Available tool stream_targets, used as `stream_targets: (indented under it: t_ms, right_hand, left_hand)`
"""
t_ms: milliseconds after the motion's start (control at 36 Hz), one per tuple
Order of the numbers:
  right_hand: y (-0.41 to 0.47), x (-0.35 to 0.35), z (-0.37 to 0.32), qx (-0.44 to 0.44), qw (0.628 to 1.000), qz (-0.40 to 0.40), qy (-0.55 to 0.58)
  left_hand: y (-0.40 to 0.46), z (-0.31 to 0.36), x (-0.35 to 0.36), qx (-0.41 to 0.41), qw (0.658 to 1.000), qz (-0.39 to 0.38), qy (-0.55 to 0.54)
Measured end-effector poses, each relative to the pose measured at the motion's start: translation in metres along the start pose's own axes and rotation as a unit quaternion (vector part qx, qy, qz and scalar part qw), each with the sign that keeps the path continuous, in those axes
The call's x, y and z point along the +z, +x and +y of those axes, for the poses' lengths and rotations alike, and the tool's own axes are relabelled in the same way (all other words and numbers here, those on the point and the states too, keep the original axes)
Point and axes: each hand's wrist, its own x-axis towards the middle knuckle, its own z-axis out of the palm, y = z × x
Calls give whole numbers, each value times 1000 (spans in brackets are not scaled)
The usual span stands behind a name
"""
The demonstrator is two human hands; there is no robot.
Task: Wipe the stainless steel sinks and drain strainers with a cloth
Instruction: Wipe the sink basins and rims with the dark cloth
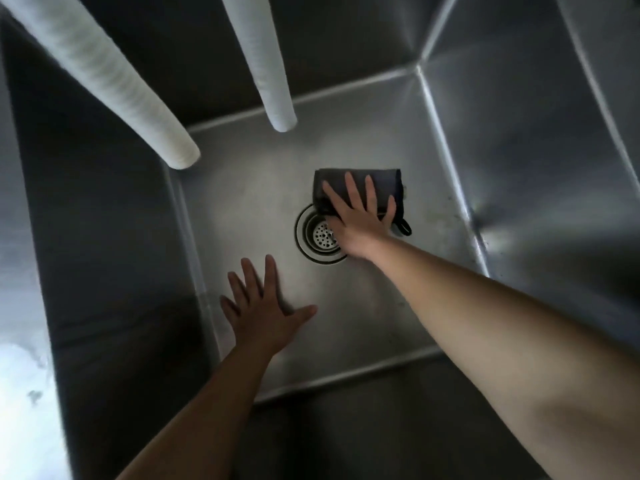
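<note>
Cloth [360, 183], dark and folded, lies on the sink [363, 327] floor, its long axis left-right, just behind the drain strainer [322, 234]. Right hand [360, 220] presses it with fingers spread; left hand [263, 306] rests flat, fingers wide. Floor wiping seems underway; next the cloth should slide onto the strainer

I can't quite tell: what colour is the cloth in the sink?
Dark, near black; the cloth shows in the head view.

Both hands reach down, left hand [265, 311] and right hand [360, 220] flat, fingers spread.
</note>
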Motion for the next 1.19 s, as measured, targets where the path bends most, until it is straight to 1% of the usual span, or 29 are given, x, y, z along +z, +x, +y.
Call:
stream_targets:
  t_ms: [56, 139, 250, 278, 333, 389, 444, 472, 528, 583, 639, 694, 778, 861, 917, 1028, 1083, 1139, 1194]
  right_hand:
    - [21, -8, -22, -13, 1000, 0, -8]
    - [38, -16, -42, -85, 993, -20, -73]
    - [34, -30, -30, -150, 978, -58, -131]
    - [30, -35, -25, -157, 975, -72, -139]
    - [18, -49, -15, -144, 974, -100, -144]
    - [1, -69, -7, -105, 982, -105, -120]
    - [-21, -94, 0, -88, 990, -68, -93]
    - [-34, -108, 5, -95, 991, -34, -92]
    - [-62, -139, 15, -117, 987, 48, -104]
    - [-90, -173, 28, -133, 975, 131, -120]
    - [-113, -203, 46, -137, 959, 205, -139]
    - [-128, -224, 71, -118, 948, 248, -159]
    - [-144, -237, 111, -68, 945, 255, -194]
    - [-150, -233, 134, -73, 938, 261, -218]
    - [-149, -232, 137, -86, 934, 282, -200]
    - [-145, -229, 137, -82, 934, 317, -142]
    - [-145, -228, 139, -80, 934, 321, -137]
    - [-143, -228, 140, -79, 935, 316, -141]
    - [-142, -230, 139, -78, 938, 309, -135]
  left_hand:
    - [3, -3, 4, 0, 1000, 11, -4]
    - [6, -3, 7, 9, 1000, 25, -12]
    - [5, 1, 6, 4, 998, 38, -41]
    - [3, 5, 4, -1, 997, 58, -58]
    - [2, 19, -2, 0, 987, 126, -95]
    - [3, 41, -13, 40, 978, 180, -97]
    - [10, 66, -23, 105, 968, 215, -79]
    - [17, 80, -28, 130, 964, 222, -68]
    - [36, 109, -37, 151, 963, 217, -50]
    - [59, 135, -47, 140, 969, 199, -37]
    - [81, 151, -51, 111, 981, 161, 0]
    - [95, 159, -47, 88, 985, 141, 52]
    - [107, 174, -39, 68, 982, 162, 66]
    - [122, 208, -45, 38, 986, 158, 44]
    - [135, 236, -53, 35, 988, 150, 29]
    - [162, 292, -72, 45, 991, 128, -12]
    - [172, 313, -81, 48, 991, 121, -31]
    - [178, 326, -85, 40, 990, 127, -50]
    - [179, 331, -85, 33, 987, 150, -53]
